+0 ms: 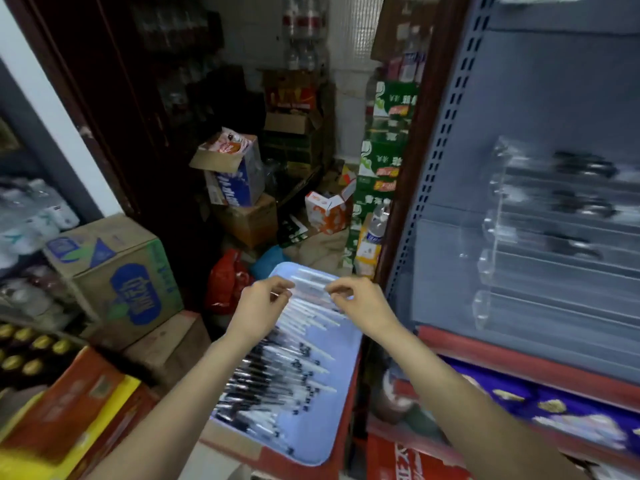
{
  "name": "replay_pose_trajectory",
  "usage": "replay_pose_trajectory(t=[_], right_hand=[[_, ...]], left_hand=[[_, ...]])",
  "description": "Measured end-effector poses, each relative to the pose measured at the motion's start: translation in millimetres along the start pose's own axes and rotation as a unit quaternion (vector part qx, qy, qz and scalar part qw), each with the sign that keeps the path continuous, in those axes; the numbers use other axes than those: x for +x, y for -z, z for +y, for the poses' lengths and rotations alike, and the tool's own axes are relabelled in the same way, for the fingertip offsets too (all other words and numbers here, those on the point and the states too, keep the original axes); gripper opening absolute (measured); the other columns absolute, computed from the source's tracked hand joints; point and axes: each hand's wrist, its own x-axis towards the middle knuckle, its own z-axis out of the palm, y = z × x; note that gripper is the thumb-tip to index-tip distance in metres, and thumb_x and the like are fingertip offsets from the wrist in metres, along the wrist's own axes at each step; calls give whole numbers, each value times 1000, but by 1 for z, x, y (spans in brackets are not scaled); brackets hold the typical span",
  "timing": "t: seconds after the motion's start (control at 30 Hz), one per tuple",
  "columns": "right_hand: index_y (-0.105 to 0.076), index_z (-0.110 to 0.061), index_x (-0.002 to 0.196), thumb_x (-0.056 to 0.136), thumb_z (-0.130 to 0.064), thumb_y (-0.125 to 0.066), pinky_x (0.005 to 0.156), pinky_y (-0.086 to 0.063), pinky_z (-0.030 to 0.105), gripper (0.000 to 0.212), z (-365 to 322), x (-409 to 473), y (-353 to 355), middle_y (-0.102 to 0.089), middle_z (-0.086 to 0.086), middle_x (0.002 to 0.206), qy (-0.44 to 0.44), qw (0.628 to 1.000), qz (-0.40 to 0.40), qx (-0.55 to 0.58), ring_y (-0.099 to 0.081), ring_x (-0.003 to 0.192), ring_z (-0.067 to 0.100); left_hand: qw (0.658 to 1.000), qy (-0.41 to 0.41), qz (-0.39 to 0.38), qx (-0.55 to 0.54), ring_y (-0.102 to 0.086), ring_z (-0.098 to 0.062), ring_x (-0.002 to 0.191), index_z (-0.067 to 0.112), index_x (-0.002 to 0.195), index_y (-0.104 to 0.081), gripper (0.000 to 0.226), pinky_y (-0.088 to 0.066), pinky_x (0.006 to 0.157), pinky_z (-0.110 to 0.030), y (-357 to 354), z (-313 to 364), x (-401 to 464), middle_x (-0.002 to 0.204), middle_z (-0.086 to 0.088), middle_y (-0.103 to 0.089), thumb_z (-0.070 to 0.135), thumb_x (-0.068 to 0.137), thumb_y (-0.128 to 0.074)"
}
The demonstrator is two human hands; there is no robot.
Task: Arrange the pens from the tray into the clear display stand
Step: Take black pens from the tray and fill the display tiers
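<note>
Over the far end of the pale blue plastic tray (pixel 341 403), the left hand (pixel 261 306) and the right hand (pixel 360 303) each pinch with curled fingers what looks like a small bundle of clear-barrelled pens (pixel 311 287), held level between them; blur hides exactly how many. The risk, as I judge it, is a loose pinch: carried sideways to the stand, a pen could slide out of the bundle and drop among the boxes below, or tip into a tier crookedly. The tray holds a long overlapping row of pens with black grips and white barrels (pixel 277 375), so most remain to be moved. The clear tiered acrylic display stand (pixel 519 258), on the grey shelf unit (pixel 554 98) to the right, already carries dark pens in its upper tiers; its lower tiers look bare.
</note>
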Motion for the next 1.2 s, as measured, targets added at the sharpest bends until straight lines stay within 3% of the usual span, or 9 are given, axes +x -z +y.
replay_pose_trajectory(t=[0.1, 0.23, 0.47, 0.67, 0.8, 0.97, 1.1, 1.17, 1.2], right_hand=[[-58, -8, 125, 97, -7, -48, 101, -43, 33, 30, 3, 13, -63, -56, 8, 134, -62, 996, -62, 4, -55, 119, 24], [-49, -10, 135, 98, -12, -47, 103, -41, 36, 36, 12, 25, -123, -46, 8, 144, -126, 987, -92, -49, -49, 126, 25], [-49, -12, 133, 98, -14, -48, 90, -50, 46, 36, 23, 38, -163, -40, 16, 139, -182, 962, -97, -177, -56, 110, 34], [-54, -4, 109, 94, -13, -52, 86, -49, 40, 18, 23, 53, -169, -54, 19, 112, -216, 949, -95, -211, -55, 109, 34], [-45, -7, 92, 94, -10, -51, 76, -49, 40, 7, 22, 56, -169, -51, 15, 93, -223, 945, -112, -213, -53, 91, 27], [-53, 0, 112, 95, -10, -50, 80, -48, 39, 20, 19, 53, -170, -56, 19, 114, -210, 933, -117, -268, -53, 108, 33], [-51, 2, 114, 94, -1, -48, 84, -48, 41, 21, 16, 50, -175, -51, 20, 119, -193, 922, -133, -308, -46, 117, 32], [-54, -4, 97, 93, 2, -47, 73, -46, 39, 9, 16, 47, -173, -52, 16, 99, -205, 929, -118, -286, -50, 97, 27], [-48, -7, 80, 93, 2, -46, 66, -42, 36, 16, 16, 45, -170, -49, 13, 84, -220, 935, -105, -258, -48, 80, 23]], left_hand=[[999, 28, -29, 34, -65, -25, 93, 10, 109, -67, 22, -41, 72, -19, 21, -61, 1, 102, -10, -71, 8, 92, -53], [989, 35, -113, 87, -60, -29, 109, 8, 123, -59, 30, -46, 90, -32, 25, -119, 8, 122, -11, -63, 9, 95, -48], [955, -33, -225, 190, -36, -22, 136, 14, 144, -33, 47, -39, 104, -35, 6, -161, 15, 151, -5, -32, 13, 98, -41], [940, -65, -234, 239, -29, -22, 138, 16, 140, -40, 42, -33, 109, -37, 0, -178, 20, 151, -2, -32, 18, 98, -40], [940, -59, -235, 239, -28, -23, 137, 18, 139, -41, 42, -32, 110, -38, -1, -180, 21, 151, -1, -32, 19, 98, -40], [944, -57, -223, 236, -27, -24, 136, 18, 140, -40, 43, -31, 109, -37, -3, -178, 19, 151, 0, -31, 16, 97, -40], [947, -43, -229, 219, -29, -25, 135, 18, 136, -45, 41, -33, 108, -38, -6, -179, 21, 149, 0, -35, 16, 96, -42], [966, -29, -207, 151, -38, -29, 131, 15, 128, -53, 35, -37, 104, -38, -5, -176, 23, 141, -3, -46, 13, 94, -44], [975, -18, -189, 112, -42, -31, 128, 12, 127, -54, 34, -38, 102, -35, -4, -172, 23, 138, -7, -49, 12, 94, -45]])
